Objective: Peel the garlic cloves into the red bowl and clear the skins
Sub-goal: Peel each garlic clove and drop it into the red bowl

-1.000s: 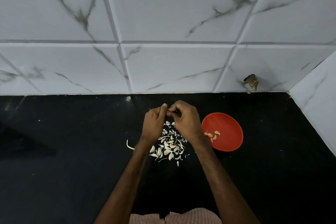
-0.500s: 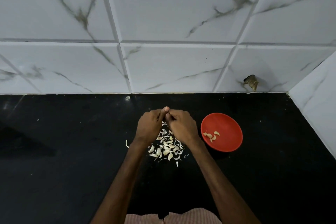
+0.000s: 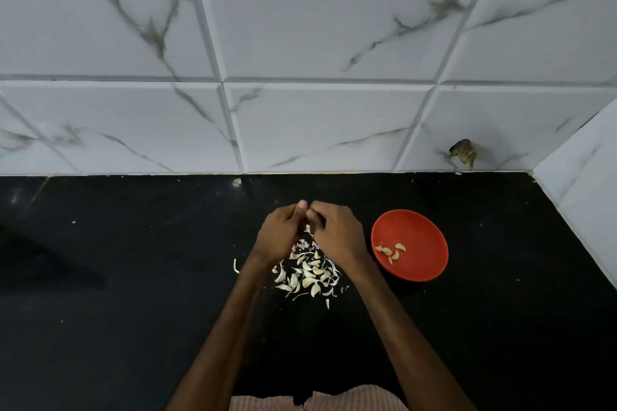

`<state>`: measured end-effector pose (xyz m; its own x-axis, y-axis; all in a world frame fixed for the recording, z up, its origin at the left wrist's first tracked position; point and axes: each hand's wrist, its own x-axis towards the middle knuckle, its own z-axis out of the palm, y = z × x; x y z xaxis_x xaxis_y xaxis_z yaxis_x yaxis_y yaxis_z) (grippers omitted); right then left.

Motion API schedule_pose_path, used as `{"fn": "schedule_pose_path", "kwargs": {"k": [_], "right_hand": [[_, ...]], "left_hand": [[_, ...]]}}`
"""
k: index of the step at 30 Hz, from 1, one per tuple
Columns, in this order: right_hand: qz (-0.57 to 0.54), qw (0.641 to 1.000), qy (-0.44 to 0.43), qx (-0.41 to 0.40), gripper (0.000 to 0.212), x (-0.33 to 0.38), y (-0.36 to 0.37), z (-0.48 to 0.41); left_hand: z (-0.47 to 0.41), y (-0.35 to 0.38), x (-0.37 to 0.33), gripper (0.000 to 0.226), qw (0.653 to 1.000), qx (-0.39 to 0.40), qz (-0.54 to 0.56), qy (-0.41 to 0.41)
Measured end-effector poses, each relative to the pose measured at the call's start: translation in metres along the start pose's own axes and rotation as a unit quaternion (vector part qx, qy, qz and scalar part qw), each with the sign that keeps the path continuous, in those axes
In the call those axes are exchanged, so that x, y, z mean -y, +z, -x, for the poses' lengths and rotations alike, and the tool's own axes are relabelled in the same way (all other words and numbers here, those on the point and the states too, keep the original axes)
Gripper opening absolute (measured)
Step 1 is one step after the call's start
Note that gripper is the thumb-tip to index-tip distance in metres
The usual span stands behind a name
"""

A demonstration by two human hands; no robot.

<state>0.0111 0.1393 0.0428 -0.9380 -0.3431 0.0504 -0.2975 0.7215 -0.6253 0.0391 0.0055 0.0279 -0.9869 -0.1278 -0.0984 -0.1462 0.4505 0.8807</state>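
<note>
Pale against the dark stone, a garlic clove (image 3: 307, 228) is peeking out between curled fingers (image 3: 315, 211). Most of it is hidden, so I cannot tell how much skin is on it. Both hands are pinching at it. The left hand (image 3: 280, 233) is gripping from 9 o'clock with its thumb lying on top. The right hand (image 3: 337, 233) is gripping from 3 o'clock with bent knuckles, and the two sets of fingertips are touching.

Just under the wrists, at 6 o'clock, a heap of cloves and skins (image 3: 307, 274) is lying scattered on the black counter (image 3: 117, 310). One stray skin (image 3: 236, 266) is sitting apart at the heap's 9 o'clock.

At 3 o'clock of the right hand, near but not touching, the red bowl (image 3: 420, 230) is sitting upright, holding a few peeled cloves (image 3: 390, 252) toward its left side.

At 12 o'clock, white marble-veined tiles (image 3: 317, 27) are rising from the counter's back edge. A small brownish thing (image 3: 462, 153) is clinging to them at the bowl's 1 o'clock. A striped garment (image 3: 367, 399) is showing along the bottom edge.
</note>
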Motion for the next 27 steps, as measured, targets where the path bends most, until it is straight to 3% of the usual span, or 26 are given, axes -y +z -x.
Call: {"fn": "schedule_pose_path", "kwargs": {"k": [4,9,12,16,23,27], "right_hand": [[0.075,0.995,-0.059,-0.035,0.01,0.001,0.001,0.005],[0.12,0.981,-0.13,-0.077,0.006,0.001,-0.004,0.006],[0.037,0.99,-0.095,-0.1,0.01,-0.002,-0.01,0.001],[-0.179,0.965,-0.053,-0.182,0.009,-0.002,-0.009,-0.003],[-0.22,0.961,-0.092,-0.14,0.017,-0.007,-0.006,0.005],[-0.178,0.97,-0.08,-0.147,0.015,-0.01,-0.007,0.002]], "left_hand": [[0.003,0.007,-0.005,0.056,0.99,-0.012,0.135,-0.039],[0.005,-0.008,-0.003,0.056,0.96,0.089,0.24,-0.112],[0.009,-0.009,0.0,0.044,0.945,0.103,0.289,-0.117],[0.009,0.0,-0.009,0.03,0.922,0.009,0.37,-0.114],[0.011,0.001,-0.02,0.018,0.896,-0.002,0.43,-0.113],[0.015,0.0,-0.024,0.018,0.919,-0.002,0.386,-0.081]]}}
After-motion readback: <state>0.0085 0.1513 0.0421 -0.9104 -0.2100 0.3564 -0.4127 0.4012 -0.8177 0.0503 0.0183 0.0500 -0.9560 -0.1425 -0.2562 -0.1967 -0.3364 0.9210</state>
